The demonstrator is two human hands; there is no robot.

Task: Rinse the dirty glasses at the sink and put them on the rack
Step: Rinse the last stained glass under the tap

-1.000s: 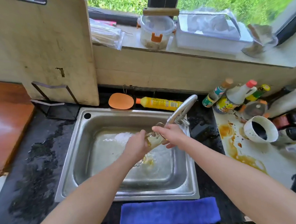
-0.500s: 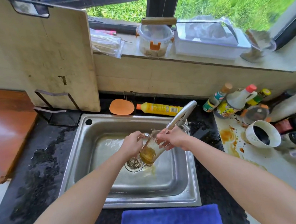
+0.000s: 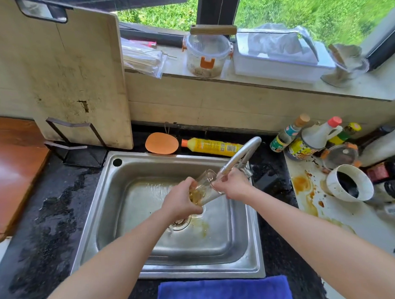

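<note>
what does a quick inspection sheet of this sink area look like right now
surface: dark stone counter, wet patches left of the steel sink; brown spills on the white board at right
job's things: one glass held tilted over the sink under the faucet, amber liquid inside; no rack identified
clutter: cutting board upright in a stand, orange scrubber, yellow bottle lying down, sauce bottles, white cup on its side, blue towel
grippers: left hand wraps the glass base; right hand at its rim
cables: nothing seen
surroundings: window sill with containers, grass outside
</note>
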